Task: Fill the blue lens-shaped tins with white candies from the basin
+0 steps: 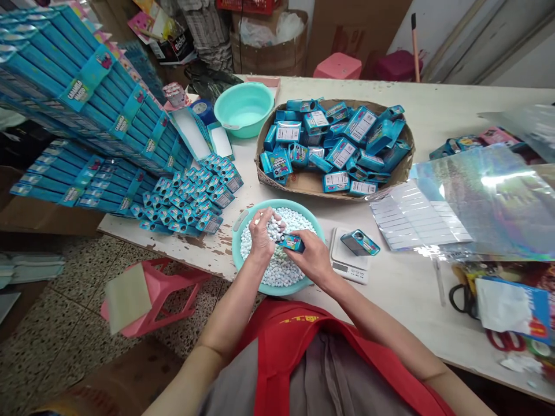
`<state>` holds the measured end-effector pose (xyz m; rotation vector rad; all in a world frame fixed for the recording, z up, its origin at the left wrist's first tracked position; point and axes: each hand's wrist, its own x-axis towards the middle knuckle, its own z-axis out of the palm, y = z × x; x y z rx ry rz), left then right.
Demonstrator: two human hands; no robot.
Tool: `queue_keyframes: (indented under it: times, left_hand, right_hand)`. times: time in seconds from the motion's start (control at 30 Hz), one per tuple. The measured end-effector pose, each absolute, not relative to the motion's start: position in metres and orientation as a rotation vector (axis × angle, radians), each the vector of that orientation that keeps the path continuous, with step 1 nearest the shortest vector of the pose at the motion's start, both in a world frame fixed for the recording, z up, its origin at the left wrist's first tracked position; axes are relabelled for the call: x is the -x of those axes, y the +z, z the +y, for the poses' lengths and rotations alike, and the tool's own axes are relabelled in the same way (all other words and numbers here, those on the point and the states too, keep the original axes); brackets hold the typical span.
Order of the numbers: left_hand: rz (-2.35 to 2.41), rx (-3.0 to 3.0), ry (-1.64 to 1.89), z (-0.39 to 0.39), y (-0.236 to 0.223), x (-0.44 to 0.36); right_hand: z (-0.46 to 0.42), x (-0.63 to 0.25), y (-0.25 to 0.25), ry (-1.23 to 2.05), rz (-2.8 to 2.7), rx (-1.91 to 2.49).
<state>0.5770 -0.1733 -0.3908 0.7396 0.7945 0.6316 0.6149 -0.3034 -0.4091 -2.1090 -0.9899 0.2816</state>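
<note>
Over a turquoise basin (236,263) full of small white candies (284,274), my left hand (262,237) is cupped around a handful of the candies. My right hand (313,254) grips a small blue candy box (291,242), tilted so its end with the round hole faces the left hand. Just right of the basin, another blue box (359,242) lies on a white digital scale (347,270). Its round hole is visible. I cannot read the scale's display.
A cardboard tray (295,188) heaped with blue boxes stands behind the basin. Small boxes (191,202) cluster at left beside tall stacks of boxed rows (99,86). An unfilled turquoise bowl (245,107) sits behind. Label sheets (416,216), plastic film and scissors (462,299) lie right.
</note>
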Motion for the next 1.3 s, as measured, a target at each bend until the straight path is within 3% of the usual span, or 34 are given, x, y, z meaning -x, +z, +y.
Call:
queue_keyframes:
  times: [1.3]
  left_hand:
    - [0.758, -0.964, 0.718, -0.187, -0.371, -0.587]
  right_hand:
    - [-0.305, -0.625, -0.395, 0.326, -0.860, 1.974]
